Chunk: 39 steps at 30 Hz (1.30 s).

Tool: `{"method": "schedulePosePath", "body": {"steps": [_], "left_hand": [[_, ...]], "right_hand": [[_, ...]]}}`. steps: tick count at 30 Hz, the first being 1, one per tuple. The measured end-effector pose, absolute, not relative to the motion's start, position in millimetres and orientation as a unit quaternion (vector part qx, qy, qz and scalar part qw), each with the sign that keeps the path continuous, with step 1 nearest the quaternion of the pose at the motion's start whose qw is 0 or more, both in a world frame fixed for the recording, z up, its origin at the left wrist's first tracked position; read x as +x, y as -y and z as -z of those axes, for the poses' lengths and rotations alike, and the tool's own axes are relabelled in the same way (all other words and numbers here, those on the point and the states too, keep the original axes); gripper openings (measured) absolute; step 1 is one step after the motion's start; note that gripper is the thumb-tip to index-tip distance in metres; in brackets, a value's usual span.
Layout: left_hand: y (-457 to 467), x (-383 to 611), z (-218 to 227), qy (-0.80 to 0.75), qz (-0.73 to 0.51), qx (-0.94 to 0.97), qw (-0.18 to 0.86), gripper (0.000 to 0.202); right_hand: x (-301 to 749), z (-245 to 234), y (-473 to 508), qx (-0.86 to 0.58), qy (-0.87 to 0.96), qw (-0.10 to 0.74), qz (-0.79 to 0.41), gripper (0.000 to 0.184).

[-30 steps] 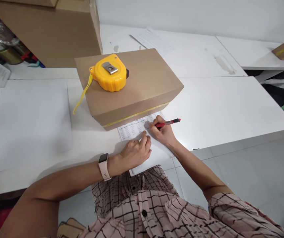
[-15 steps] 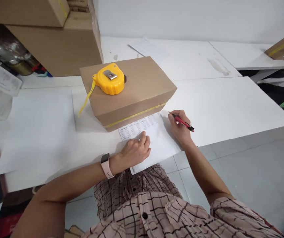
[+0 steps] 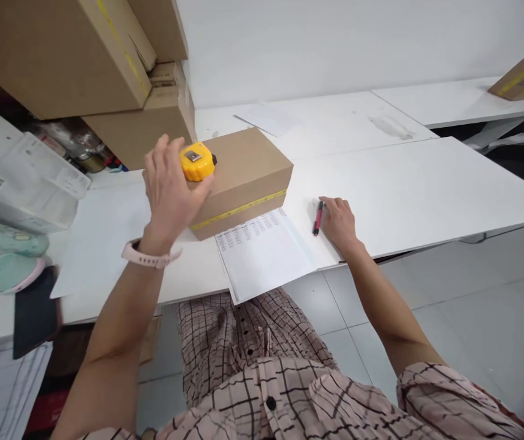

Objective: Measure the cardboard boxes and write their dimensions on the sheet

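A yellow tape measure (image 3: 196, 161) lies on top of a small brown cardboard box (image 3: 243, 177) on the white table (image 3: 408, 183). My left hand (image 3: 168, 189), with a pink watch at the wrist, is raised at the box's left end, fingers spread and touching the tape measure's near side. My right hand (image 3: 338, 221) rests flat on the table, fingers beside a red pen (image 3: 317, 217) that lies on the surface. A printed sheet of paper (image 3: 262, 253) lies between the hands, its top edge tucked under the box.
Large cardboard boxes (image 3: 83, 55) are stacked at the back left. White and green packages (image 3: 19, 183) sit at the left edge. A dark flat object (image 3: 35, 311) hangs over the table's near edge. Another brown box (image 3: 521, 74) sits far right. Loose paper (image 3: 266, 117) lies behind the box.
My left hand left the paper and rose to the tape measure. My right hand laid the red pen down on the table and now rests beside it.
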<state>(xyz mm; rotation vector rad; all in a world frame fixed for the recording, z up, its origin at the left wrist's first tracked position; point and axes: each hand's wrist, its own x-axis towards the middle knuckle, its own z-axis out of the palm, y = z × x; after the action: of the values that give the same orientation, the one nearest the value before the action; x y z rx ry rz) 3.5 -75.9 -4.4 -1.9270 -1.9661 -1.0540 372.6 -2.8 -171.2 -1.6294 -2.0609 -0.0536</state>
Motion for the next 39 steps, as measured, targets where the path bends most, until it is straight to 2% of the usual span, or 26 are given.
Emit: {"method": "schedulePosePath", "body": {"steps": [2,4,8,10,11,13,15,17,19,23,27,34,39], "left_hand": [[61,-4,-2,0.702,0.328,-0.632,0.01,0.071],[52,-9,-2,0.708,0.339,-0.619,-0.024,0.068],[62,-1,-2,0.676,0.414,-0.61,-0.031,0.07],[76,13,-6,0.637,0.446,-0.619,-0.107,0.071],[83,22,-8,0.61,0.46,-0.624,-0.166,0.07],[95,38,-12,0.551,0.477,-0.623,-0.283,0.069],[102,49,-16,0.52,0.479,-0.615,-0.349,0.069],[106,51,-19,0.523,0.476,-0.608,-0.361,0.07],[109,44,-21,0.533,0.474,-0.6,-0.361,0.071],[117,24,-27,0.529,0.481,-0.582,-0.387,0.07],[122,15,-36,0.516,0.501,-0.572,-0.395,0.069],[119,-33,-41,0.536,0.59,-0.482,-0.364,0.051],[122,-90,-25,0.609,0.565,-0.436,-0.347,0.052]], "right_hand": [[374,173,3,-0.596,0.757,0.268,0.008,0.049],[375,172,4,-0.592,0.749,0.297,-0.001,0.046],[362,146,12,-0.559,0.695,0.453,-0.011,0.034],[345,115,22,-0.509,0.67,0.533,-0.088,0.026],[334,95,27,-0.476,0.661,0.554,-0.17,0.023],[311,55,36,-0.389,0.636,0.532,-0.401,0.03],[290,21,41,-0.299,0.606,0.458,-0.578,0.042],[275,-2,40,-0.258,0.571,0.4,-0.668,0.046],[266,-13,37,-0.256,0.543,0.37,-0.709,0.041],[254,-20,26,-0.245,0.517,0.322,-0.754,0.033],[229,-31,16,-0.206,0.555,0.304,-0.746,0.031],[220,-39,-45,-0.268,0.509,0.427,-0.698,0.022],[242,-17,-97,-0.431,0.534,0.462,-0.561,0.025]]}}
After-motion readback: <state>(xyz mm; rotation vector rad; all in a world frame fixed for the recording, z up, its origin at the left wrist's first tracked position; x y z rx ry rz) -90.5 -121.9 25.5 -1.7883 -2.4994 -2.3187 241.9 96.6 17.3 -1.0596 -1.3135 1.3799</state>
